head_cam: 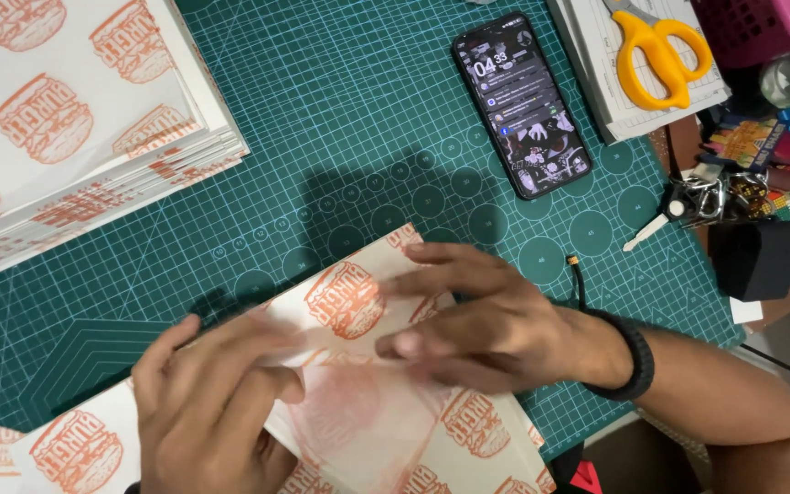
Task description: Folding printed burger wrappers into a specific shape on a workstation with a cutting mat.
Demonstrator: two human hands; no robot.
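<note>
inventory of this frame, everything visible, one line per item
printed paper sheet: 1, white with orange round print, on the mat at bottom centre, under both hands
paper stack: 1 pile, same white and orange print, top left
cutting mat: 1, dark green with pale grid, covers the desk
phone: 1, black, screen lit, top centre on the mat
scissors: 1, yellow handles, top right on a pad of white forms
keys: 1 bunch, silver, right edge of the mat
black box: 1, right edge, below the keys
pink basket: 1, top right corner
wristband: 1, black, on the right wrist
left hand: flat on the sheet, bottom left
right hand: pressing the sheet, motion-blurred
</note>
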